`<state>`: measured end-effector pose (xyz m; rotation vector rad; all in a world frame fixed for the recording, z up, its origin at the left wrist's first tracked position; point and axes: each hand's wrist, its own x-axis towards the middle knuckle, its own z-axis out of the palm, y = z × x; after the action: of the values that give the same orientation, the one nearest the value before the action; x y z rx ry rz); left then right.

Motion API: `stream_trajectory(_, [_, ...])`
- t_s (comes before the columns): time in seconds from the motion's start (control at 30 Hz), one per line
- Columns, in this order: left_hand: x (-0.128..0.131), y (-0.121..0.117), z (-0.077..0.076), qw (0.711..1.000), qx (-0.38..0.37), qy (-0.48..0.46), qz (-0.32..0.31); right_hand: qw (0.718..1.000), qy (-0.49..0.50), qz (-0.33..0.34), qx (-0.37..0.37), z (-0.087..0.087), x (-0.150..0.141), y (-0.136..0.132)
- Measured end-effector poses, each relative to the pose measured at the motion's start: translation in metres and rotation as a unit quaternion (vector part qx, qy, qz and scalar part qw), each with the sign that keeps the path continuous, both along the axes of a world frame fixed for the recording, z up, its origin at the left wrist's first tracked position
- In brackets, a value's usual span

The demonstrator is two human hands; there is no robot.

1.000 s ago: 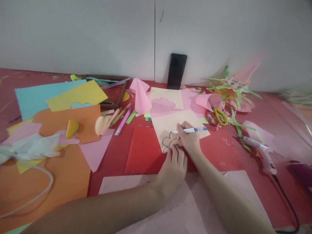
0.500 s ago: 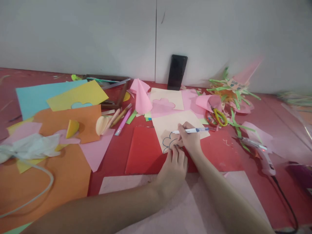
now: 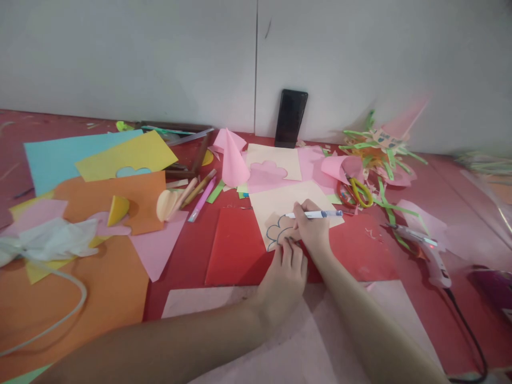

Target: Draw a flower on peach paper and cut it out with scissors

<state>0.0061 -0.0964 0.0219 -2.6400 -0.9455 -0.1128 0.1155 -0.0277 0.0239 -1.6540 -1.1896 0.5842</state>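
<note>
My right hand (image 3: 314, 229) grips a white pen (image 3: 320, 214), its tip on a cream sheet of paper (image 3: 310, 194). Dark scalloped curves like a flower or cloud outline (image 3: 276, 232) are drawn at the sheet's lower left. My left hand (image 3: 286, 272) rests its bent, slightly parted fingertips on the lower edge of the same sheet, beside the drawing. It appears to hold nothing. The sheet lies over a red folder-like board (image 3: 232, 250). My right fingers cover part of the drawing.
Scissors (image 3: 362, 192), a glue gun (image 3: 434, 250) and a decorated paper cone figure (image 3: 390, 140) are on the right. Behind the sheet stand a pink paper cone (image 3: 234, 162) and a phone (image 3: 291, 118) against the wall. Coloured papers (image 3: 108, 282) and several pens (image 3: 202, 197) lie left.
The pen tip has moved slightly right along the top of the outline, and the drawn curve is a little longer. My left hand stays in place.
</note>
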Motion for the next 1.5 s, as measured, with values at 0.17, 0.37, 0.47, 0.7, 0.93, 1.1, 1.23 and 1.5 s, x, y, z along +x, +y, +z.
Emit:
stream_trajectory(0.17, [0.000, 0.000, 0.000, 1.000, 0.005, 0.005, 0.007, 0.999, -0.009, -0.036, 0.016, -0.002, -0.003, 0.000])
stream_trajectory(0.37, [-0.001, -0.001, -0.001, 1.000, 0.014, 0.016, 0.001, 1.000, 0.016, -0.014, 0.014, -0.001, 0.015, 0.003])
stream_trajectory(0.47, [-0.002, -0.002, -0.002, 1.000, 0.010, 0.015, -0.001, 0.999, 0.018, 0.025, 0.009, 0.000, 0.018, 0.004])
stream_trajectory(0.7, [-0.001, -0.002, -0.004, 1.000, 0.019, 0.009, 0.002, 0.999, 0.016, 0.049, -0.015, -0.001, 0.014, 0.005])
stream_trajectory(0.93, [-0.001, 0.000, -0.002, 1.000, 0.009, 0.009, 0.003, 1.000, -0.010, -0.004, 0.006, -0.002, 0.012, 0.005])
stream_trajectory(1.1, [-0.001, -0.001, -0.001, 1.000, -0.005, 0.014, -0.001, 0.999, 0.020, 0.025, 0.014, -0.003, 0.014, 0.004])
stream_trajectory(1.23, [-0.001, -0.001, 0.001, 1.000, -0.005, 0.012, 0.001, 0.999, 0.008, 0.041, 0.001, -0.002, 0.013, 0.004])
stream_trajectory(1.5, [-0.001, 0.000, 0.001, 1.000, -0.006, 0.015, -0.003, 1.000, 0.001, -0.011, 0.013, -0.001, 0.012, 0.003])
